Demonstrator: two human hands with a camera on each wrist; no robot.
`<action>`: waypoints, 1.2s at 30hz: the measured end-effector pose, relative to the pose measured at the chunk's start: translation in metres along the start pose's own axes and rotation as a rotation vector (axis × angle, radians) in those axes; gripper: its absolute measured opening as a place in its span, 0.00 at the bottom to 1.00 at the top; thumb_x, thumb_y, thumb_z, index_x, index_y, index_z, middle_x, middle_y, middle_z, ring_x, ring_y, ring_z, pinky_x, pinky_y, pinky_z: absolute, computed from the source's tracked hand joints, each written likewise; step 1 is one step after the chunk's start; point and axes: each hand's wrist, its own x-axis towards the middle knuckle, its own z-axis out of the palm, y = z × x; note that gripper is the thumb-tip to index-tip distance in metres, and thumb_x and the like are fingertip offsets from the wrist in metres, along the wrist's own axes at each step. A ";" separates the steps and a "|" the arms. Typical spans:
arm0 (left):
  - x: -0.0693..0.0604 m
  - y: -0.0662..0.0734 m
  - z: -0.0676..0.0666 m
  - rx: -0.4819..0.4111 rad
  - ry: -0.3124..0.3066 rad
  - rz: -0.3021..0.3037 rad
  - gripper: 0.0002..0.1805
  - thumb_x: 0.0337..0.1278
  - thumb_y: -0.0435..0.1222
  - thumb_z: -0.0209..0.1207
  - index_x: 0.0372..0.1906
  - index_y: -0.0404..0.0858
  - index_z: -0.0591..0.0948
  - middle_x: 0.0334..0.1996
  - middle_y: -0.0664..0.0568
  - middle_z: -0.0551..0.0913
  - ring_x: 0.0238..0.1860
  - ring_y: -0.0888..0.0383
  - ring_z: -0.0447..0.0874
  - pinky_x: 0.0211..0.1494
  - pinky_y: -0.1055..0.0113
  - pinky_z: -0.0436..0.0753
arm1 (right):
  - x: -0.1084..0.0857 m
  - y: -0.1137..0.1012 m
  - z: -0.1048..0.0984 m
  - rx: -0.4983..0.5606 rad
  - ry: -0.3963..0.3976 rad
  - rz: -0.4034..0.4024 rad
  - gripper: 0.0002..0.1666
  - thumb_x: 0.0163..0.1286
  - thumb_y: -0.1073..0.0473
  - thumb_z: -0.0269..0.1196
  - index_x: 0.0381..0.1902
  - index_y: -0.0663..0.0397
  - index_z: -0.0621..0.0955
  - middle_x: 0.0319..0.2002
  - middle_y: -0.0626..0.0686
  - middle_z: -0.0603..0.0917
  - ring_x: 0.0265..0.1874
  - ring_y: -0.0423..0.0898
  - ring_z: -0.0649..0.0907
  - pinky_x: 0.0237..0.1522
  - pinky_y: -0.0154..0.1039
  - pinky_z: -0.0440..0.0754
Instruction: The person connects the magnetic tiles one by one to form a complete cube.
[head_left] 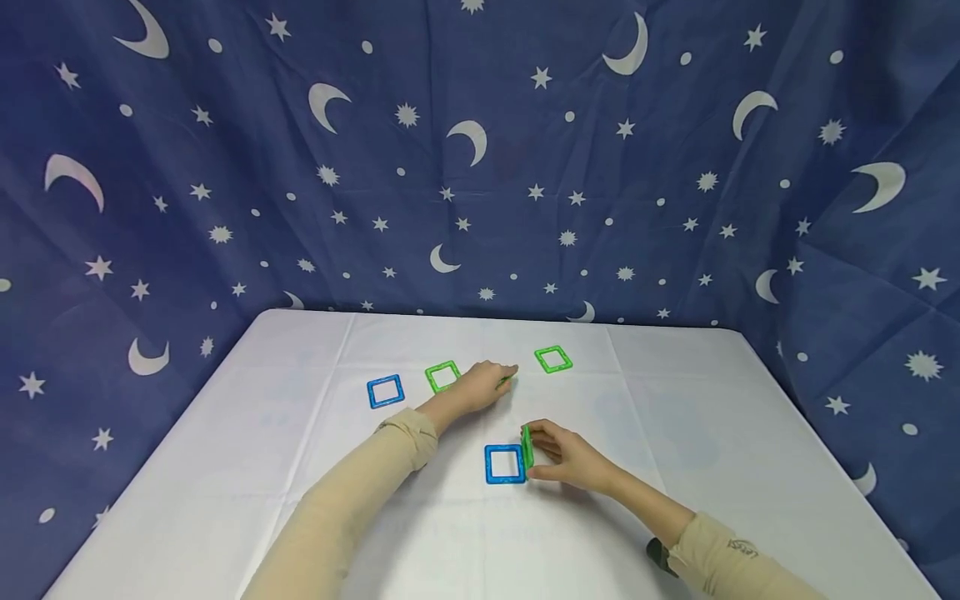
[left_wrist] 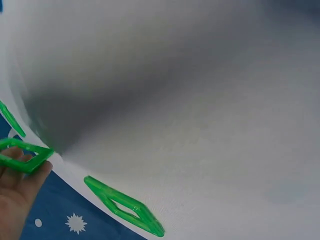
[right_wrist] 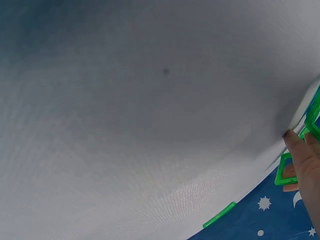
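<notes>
Little put together so far

The work looked to be at an early stage. On the white table (head_left: 697,417), the near blue square (head_left: 505,480) lay flat, and the upright green square (head_left: 527,448) stood on edge along its right side. The two appeared to touch, though whether they had joined could not be told. The right hand (head_left: 572,460) held that green piece near its ends, thumb toward the near end and fingers toward the far one, so this placing was probably not finished: nothing showed that the piece would stay up unaided.

The left hand (head_left: 480,386) gripped the second green square (left_wrist: 27,166), farther back and well apart from the blue one. Its fingers were closed on the frame, but the head view hid most of that hold, and the thumb's place could not be told.

Three more pieces lay flat and loose: the far blue square (head_left: 387,402) on the left, the left green square (head_left: 431,380) just beside the left forearm, and the far green square (head_left: 542,362) beyond both hands. No upright piece showed along the near blue square's other three sides, so by this count most of the joining seemed left to do.
</notes>
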 end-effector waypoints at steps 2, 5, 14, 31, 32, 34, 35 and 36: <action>-0.003 0.002 0.002 -0.021 0.048 -0.012 0.20 0.68 0.37 0.50 0.62 0.33 0.73 0.53 0.42 0.81 0.44 0.50 0.84 0.52 0.62 0.81 | 0.000 0.001 0.000 0.003 -0.003 0.000 0.37 0.60 0.60 0.67 0.62 0.69 0.65 0.62 0.69 0.69 0.64 0.67 0.67 0.63 0.55 0.69; -0.008 0.004 0.004 -0.031 0.118 -0.047 0.21 0.65 0.40 0.54 0.59 0.35 0.76 0.52 0.44 0.82 0.48 0.52 0.84 0.53 0.62 0.81 | 0.000 0.002 0.000 0.007 -0.003 0.000 0.36 0.60 0.60 0.67 0.62 0.68 0.65 0.62 0.69 0.69 0.64 0.67 0.67 0.63 0.55 0.69; -0.022 0.006 0.008 -0.178 0.197 -0.148 0.20 0.57 0.33 0.61 0.56 0.33 0.78 0.48 0.43 0.84 0.49 0.51 0.84 0.51 0.61 0.82 | 0.000 0.006 0.003 0.025 0.011 0.002 0.36 0.60 0.60 0.67 0.62 0.68 0.66 0.62 0.68 0.70 0.64 0.67 0.67 0.63 0.54 0.69; -0.039 -0.008 0.011 -0.378 0.437 -0.221 0.09 0.50 0.31 0.66 0.39 0.35 0.87 0.36 0.46 0.88 0.37 0.54 0.85 0.38 0.67 0.83 | -0.001 0.008 0.000 0.001 0.030 -0.011 0.37 0.61 0.61 0.66 0.63 0.70 0.64 0.62 0.69 0.70 0.63 0.67 0.69 0.62 0.53 0.70; -0.040 -0.009 0.010 -0.383 0.443 -0.219 0.09 0.50 0.31 0.66 0.39 0.35 0.87 0.36 0.46 0.88 0.36 0.55 0.85 0.37 0.68 0.83 | -0.001 0.008 0.000 -0.004 0.032 -0.011 0.37 0.61 0.61 0.66 0.63 0.70 0.65 0.62 0.69 0.70 0.63 0.66 0.69 0.62 0.53 0.71; -0.042 -0.010 0.008 -0.387 0.447 -0.211 0.09 0.51 0.31 0.65 0.39 0.35 0.87 0.36 0.46 0.88 0.36 0.55 0.85 0.37 0.69 0.83 | 0.001 0.007 -0.001 -0.011 0.037 -0.011 0.37 0.61 0.61 0.66 0.63 0.70 0.65 0.61 0.69 0.71 0.62 0.66 0.71 0.60 0.53 0.72; -0.043 -0.010 0.007 -0.394 0.450 -0.209 0.09 0.51 0.31 0.65 0.39 0.35 0.86 0.36 0.46 0.88 0.36 0.55 0.85 0.37 0.68 0.83 | 0.002 0.007 -0.001 -0.013 0.037 -0.012 0.37 0.61 0.61 0.66 0.63 0.70 0.65 0.61 0.69 0.71 0.61 0.66 0.71 0.60 0.54 0.73; -0.044 -0.010 0.006 -0.399 0.453 -0.208 0.09 0.51 0.31 0.65 0.39 0.34 0.86 0.37 0.45 0.88 0.37 0.54 0.85 0.38 0.67 0.83 | 0.002 0.007 -0.001 -0.015 0.037 -0.011 0.37 0.61 0.61 0.66 0.63 0.69 0.65 0.61 0.69 0.71 0.61 0.66 0.71 0.59 0.53 0.73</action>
